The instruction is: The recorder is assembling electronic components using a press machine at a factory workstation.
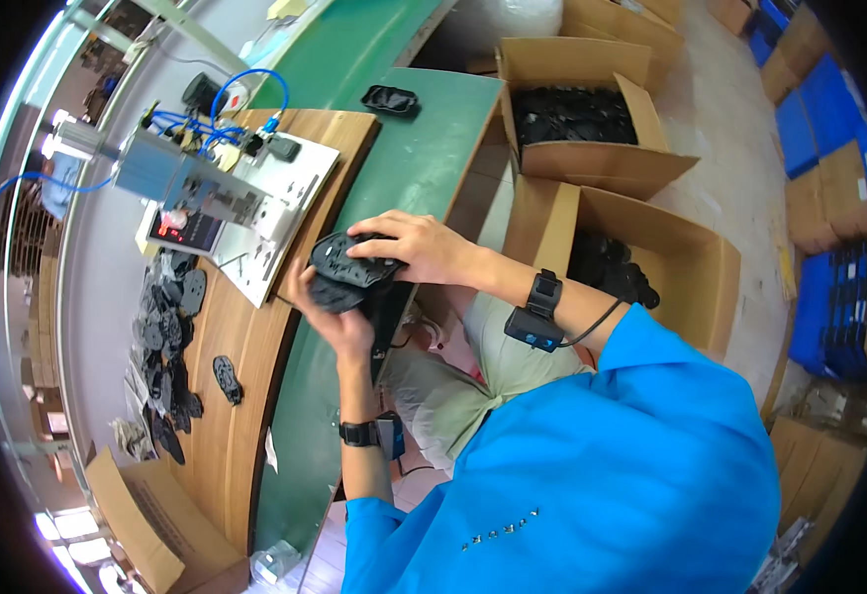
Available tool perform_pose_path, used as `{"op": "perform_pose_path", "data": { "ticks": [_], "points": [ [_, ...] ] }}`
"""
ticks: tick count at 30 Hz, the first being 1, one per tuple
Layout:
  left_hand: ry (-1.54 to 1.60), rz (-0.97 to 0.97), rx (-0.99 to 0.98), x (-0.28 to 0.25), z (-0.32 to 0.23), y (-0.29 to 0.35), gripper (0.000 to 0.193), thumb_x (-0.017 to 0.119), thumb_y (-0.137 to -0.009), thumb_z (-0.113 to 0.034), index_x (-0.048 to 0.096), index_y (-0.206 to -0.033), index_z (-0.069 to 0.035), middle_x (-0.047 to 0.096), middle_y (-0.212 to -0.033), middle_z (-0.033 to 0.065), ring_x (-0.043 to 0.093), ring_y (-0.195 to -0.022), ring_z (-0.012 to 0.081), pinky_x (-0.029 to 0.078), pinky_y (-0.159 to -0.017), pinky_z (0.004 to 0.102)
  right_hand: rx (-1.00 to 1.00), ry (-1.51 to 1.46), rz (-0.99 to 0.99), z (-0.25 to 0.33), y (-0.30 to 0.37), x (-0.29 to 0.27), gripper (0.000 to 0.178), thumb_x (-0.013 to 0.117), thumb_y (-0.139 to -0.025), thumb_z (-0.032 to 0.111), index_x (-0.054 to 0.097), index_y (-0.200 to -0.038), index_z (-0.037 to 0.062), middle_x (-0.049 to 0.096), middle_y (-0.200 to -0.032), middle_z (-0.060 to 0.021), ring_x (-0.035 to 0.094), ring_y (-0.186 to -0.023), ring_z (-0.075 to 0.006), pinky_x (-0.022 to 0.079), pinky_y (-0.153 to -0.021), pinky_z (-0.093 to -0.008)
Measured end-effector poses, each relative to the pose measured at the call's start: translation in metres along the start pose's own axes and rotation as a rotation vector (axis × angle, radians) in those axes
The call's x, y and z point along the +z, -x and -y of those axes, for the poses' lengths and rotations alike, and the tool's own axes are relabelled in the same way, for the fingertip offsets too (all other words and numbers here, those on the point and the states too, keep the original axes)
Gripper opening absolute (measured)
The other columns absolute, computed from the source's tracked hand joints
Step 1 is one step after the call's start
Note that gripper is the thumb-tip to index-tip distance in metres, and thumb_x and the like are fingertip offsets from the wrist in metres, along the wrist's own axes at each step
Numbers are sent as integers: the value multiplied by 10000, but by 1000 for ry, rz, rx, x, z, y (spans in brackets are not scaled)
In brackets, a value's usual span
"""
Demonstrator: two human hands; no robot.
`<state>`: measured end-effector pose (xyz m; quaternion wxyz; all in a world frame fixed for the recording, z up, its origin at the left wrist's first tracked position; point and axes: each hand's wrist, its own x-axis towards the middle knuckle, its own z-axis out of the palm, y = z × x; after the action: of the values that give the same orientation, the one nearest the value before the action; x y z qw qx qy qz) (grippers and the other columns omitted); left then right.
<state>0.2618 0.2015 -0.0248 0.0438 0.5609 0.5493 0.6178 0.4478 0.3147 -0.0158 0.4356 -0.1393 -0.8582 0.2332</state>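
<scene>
A black, rounded plastic shell (329, 259), shaped like part of a computer mouse, is held over the edge of the green bench. My left hand (339, 325) grips it from below, with its thumb at the far left side. From the right, my right hand (422, 246) closes over its top, fingers pressed on the surface. Another dark piece (336, 294) shows under the shell against my left palm; whether the two are joined I cannot tell. Beyond my hands stands a small press machine (181, 178) with blue air hoses and a white base plate (290, 213).
On the wooden board (245, 342) lie a heap of black parts (164, 346) and a single black piece (227, 380). One more shell (390, 100) rests on the green bench (433, 129). Open cartons of black parts (574, 114) (612, 267) stand at right; another carton (171, 525) sits lower left.
</scene>
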Motion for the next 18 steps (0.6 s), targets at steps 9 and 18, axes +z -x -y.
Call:
{"op": "perform_pose_path", "data": {
  "ticks": [9, 18],
  "points": [
    [364, -108, -415, -23, 23, -42, 471, 386, -1111, -385, 668, -1032, -16, 652, -1023, 83, 655, -1008, 198, 534, -933, 349, 26, -137, 53, 8, -7, -3, 428, 852, -834, 147, 734, -1245, 176, 714, -1209, -37, 737, -1080, -305, 621, -881, -423],
    [536, -23, -650, -12, 4, -61, 556, 283, -1135, -418, 668, -1216, -26, 708, -1154, 174, 681, -1116, 296, 528, -1066, 438, 210, -475, -109, 16, -7, 15, 378, 849, -876, 186, 687, -1195, 63, 718, -1125, -154, 713, -1081, -375, 565, -923, -451]
  ]
}}
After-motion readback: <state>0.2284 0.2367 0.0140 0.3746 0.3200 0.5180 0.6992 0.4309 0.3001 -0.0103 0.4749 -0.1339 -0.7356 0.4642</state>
